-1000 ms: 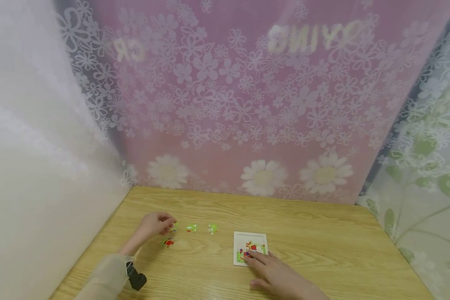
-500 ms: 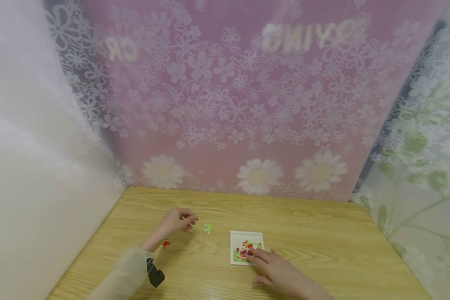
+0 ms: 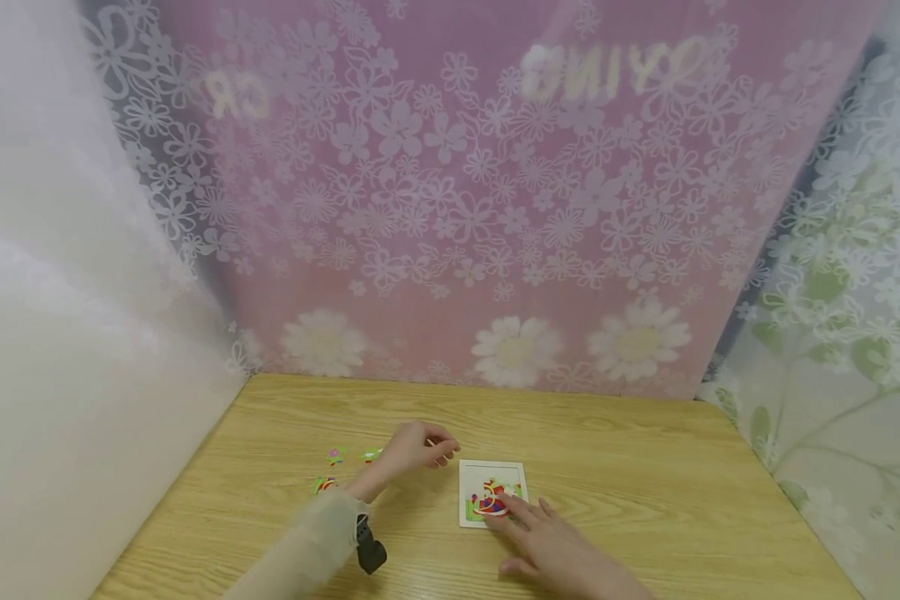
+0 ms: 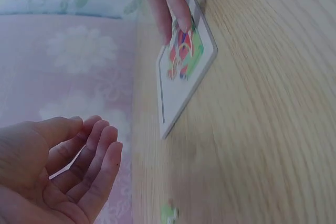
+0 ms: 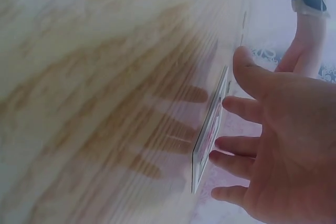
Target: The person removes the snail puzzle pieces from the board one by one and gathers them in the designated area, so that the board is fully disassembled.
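My left hand (image 3: 416,446) hovers above the table, left of a white puzzle board (image 3: 474,468). In the left wrist view that hand (image 4: 73,166) has loosely bent fingers, thumb near the index fingertip, with no piece visible between them. A small green piece (image 4: 169,213) lies on the wood below it. My right hand (image 3: 558,546) rests its fingertips on the board's lower right part, over a colourful picture (image 3: 487,500) of red, green and purple pieces. The right wrist view shows that hand (image 5: 283,140) with spread fingers touching the board (image 5: 196,169).
Loose pieces lie on the table's left side: a green and pink one (image 3: 335,455), a green and white one (image 3: 371,456) and a red and green one (image 3: 324,484) partly behind my left arm. A flowered pink curtain (image 3: 450,250) stands behind the table (image 3: 607,450).
My left hand has moved right, from the leftmost loose pieces to beside the board, uncovering those pieces. My right hand stays on the board. The head view has shifted slightly.
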`<state>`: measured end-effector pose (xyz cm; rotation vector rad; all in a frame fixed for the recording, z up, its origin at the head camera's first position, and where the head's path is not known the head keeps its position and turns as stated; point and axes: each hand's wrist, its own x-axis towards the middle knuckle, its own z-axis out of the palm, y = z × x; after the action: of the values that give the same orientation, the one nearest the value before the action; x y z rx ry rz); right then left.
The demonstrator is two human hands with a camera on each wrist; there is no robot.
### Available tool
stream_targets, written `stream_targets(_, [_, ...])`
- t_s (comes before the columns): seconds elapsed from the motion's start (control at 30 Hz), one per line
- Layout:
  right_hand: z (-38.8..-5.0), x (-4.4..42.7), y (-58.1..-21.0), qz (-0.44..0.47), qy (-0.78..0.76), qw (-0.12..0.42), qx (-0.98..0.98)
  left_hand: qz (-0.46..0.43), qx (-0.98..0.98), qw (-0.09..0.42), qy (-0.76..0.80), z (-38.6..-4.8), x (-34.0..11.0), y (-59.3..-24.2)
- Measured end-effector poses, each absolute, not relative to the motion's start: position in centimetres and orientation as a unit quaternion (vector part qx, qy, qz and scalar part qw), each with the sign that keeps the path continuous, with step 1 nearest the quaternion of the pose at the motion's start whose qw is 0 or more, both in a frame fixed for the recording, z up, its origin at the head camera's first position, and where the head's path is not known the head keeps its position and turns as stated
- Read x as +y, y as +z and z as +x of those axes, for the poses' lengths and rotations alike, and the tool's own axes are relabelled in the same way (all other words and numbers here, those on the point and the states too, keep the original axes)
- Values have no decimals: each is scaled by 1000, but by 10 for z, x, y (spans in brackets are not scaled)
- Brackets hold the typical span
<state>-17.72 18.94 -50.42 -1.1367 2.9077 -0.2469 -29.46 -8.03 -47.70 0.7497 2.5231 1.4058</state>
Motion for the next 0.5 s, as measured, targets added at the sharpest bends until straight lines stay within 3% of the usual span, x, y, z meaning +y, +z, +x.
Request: stream_targets(0.5, [-167,188,-500,-348,-66,-26,935,257,862,92,427,-294,-33,-495])
